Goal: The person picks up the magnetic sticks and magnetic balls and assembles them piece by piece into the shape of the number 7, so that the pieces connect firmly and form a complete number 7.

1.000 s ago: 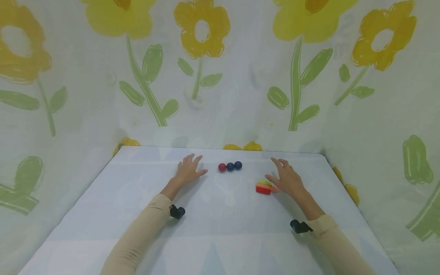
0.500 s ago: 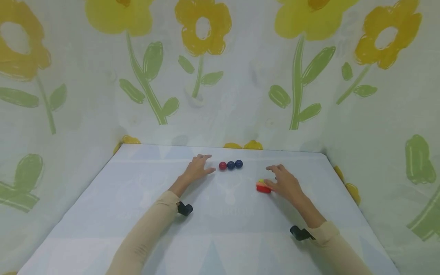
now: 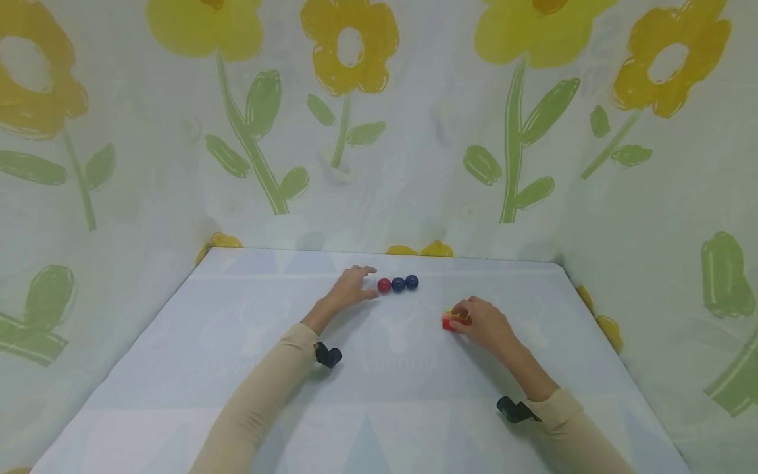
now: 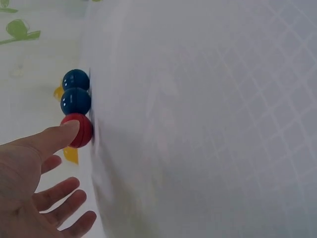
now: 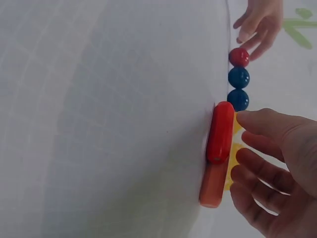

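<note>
While balls (image 3: 398, 284) sit on pale tabletop (image 3: 355, 385), flower-printed backdrop (image 3: 414, 204) rises behind.

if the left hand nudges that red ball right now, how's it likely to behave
The red ball would probably roll, being round. It may bump the dark blue ball beside it, and its glossy surface could prove slippery.

Head view looks forward and down — nearer wrist views share balls (image 5: 238, 78)
</note>
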`<state>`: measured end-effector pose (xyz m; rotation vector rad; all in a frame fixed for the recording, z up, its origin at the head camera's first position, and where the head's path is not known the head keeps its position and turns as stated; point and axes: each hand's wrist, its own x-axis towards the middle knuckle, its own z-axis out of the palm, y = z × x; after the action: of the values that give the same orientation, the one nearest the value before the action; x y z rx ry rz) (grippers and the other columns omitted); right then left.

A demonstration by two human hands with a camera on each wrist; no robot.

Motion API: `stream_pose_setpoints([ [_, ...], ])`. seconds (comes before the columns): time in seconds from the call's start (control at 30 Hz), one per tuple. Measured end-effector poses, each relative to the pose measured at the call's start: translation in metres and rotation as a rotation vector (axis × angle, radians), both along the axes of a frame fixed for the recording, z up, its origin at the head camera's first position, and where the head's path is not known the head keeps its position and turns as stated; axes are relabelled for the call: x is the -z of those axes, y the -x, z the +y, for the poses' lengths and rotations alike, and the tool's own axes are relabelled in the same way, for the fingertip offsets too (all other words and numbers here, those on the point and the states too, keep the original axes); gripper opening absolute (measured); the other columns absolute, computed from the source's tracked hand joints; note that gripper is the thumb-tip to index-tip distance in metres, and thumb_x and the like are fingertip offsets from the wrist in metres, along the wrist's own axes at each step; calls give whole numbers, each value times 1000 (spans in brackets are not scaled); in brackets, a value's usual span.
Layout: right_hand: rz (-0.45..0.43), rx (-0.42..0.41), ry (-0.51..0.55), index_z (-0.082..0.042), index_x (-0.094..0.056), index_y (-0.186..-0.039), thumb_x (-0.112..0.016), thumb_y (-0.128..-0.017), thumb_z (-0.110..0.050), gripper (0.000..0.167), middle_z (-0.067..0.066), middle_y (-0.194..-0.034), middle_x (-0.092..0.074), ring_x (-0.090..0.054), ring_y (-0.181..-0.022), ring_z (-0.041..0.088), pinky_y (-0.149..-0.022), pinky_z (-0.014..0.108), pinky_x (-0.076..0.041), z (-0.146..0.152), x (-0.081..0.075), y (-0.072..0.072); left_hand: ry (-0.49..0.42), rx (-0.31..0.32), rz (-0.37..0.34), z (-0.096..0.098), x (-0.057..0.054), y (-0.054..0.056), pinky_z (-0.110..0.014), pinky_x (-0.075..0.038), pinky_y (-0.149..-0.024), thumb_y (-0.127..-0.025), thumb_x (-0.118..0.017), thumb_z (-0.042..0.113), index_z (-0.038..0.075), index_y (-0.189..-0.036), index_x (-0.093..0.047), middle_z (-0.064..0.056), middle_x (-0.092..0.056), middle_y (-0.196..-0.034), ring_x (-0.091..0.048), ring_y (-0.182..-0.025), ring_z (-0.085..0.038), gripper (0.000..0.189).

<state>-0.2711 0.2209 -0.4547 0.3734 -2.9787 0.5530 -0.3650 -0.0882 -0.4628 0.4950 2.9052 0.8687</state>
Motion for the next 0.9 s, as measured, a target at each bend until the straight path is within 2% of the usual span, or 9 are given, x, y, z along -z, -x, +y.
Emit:
stream_pose_setpoints([
  [0.4, -3, -37, -16, -9, -74, -99, -79, -83, -20, 20, 1, -88, -66, -57, -77, 13, -76, 32, -55, -4, 4, -2, -21, 4, -27, 12, 6, 4, -44, -45, -107, -89, -73, 28, 14, -139, -53, -12, -56, -136, -49, -129, -28, 56],
  [0.63, 31, -76, -42, -7, -75, -96, -80, -81, -18, 19, 0, -83, -66, -56, -73, 11, -72, 31, -53, -7, 3, -2, -51, 6, -6, 16, 7, 5, -43, -45, -106, -90, -72, 25, 13, -136, -56, -13, -59, -132, -52, -124, -28, 50],
  [0.9, 3, -34, -13, -9, -74, -94, -79, -82, -18, 16, 0, -83, -66, -56, -73, 12, -72, 30, -52, -9, 5, 0, -42, 1, 18, 21, 11, 7, -42, -45, -106, -92, -70, 22, 13, -133, -59, -11, -62, -128, -54, -121, -26, 43],
])
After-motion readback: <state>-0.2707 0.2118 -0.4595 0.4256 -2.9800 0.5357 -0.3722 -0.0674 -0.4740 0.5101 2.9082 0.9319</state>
